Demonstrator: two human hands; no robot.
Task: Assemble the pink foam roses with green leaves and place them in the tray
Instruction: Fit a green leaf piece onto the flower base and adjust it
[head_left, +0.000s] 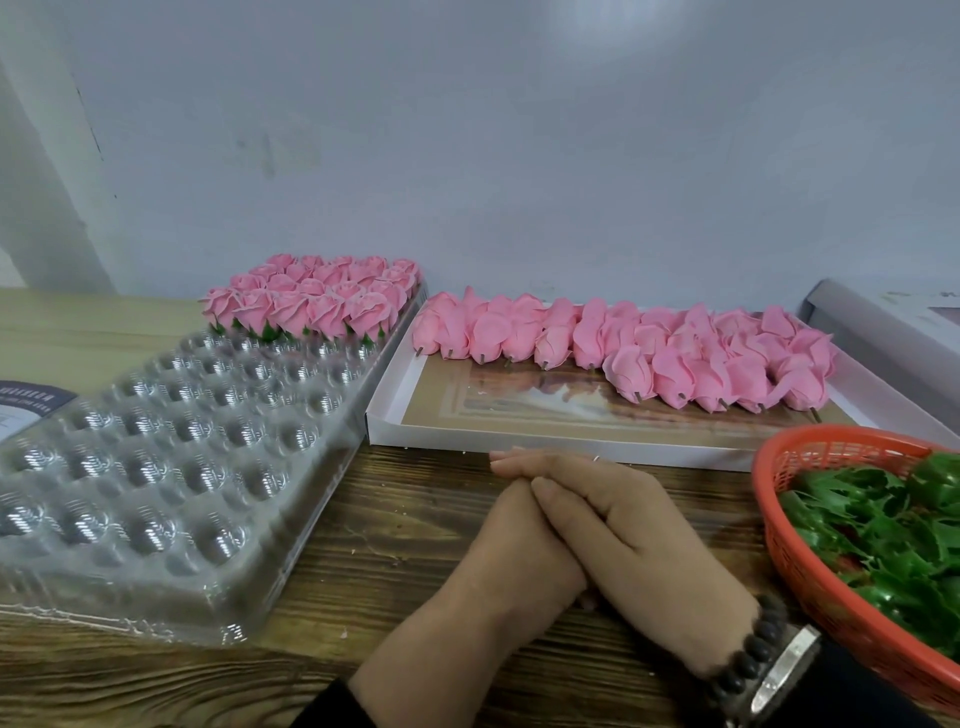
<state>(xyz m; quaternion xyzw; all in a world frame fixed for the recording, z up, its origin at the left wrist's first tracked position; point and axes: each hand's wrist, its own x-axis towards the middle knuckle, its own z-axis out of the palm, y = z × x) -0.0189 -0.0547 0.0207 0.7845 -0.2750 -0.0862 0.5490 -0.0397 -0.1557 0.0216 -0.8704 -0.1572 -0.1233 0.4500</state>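
Nearest, resting idle on the wooden desk (395, 525): right hand (639, 525) laid over left hand (524, 540), fingers (558, 496) straight and relaxed, holding nothing, no rose or leaf between them. Dark bead bracelet (753, 654) and a watch (784, 675) on the right wrist.

Just to the right, an orange basket (810, 566), heaped with loose green leaves (893, 525), so plenty of leaf stock left.

To the left, the clear plastic tray (156, 467), most of its cups bare from the near edge up to the far rows. Only at the far end, filled: finished roses (322, 296) standing upright in a few tight rows, green showing under the front ones. By the look of it, well under half the tray done.

Beyond the hands, a shallow white cardboard box (545, 441), near part bare, far part lined with bare pink roses (649, 348) lying on their sides, short brown stubs pointing this way, no leaves on them. Roughly two rows still to be fitted.

Judged from this: a pause between pieces, nothing in progress. Left to do: leaf onto each remaining rose, then each into an open cup.

Farther right, part of a pale box lid (872, 322) against the wall; far left, a printed card (26, 410) under the tray edge.
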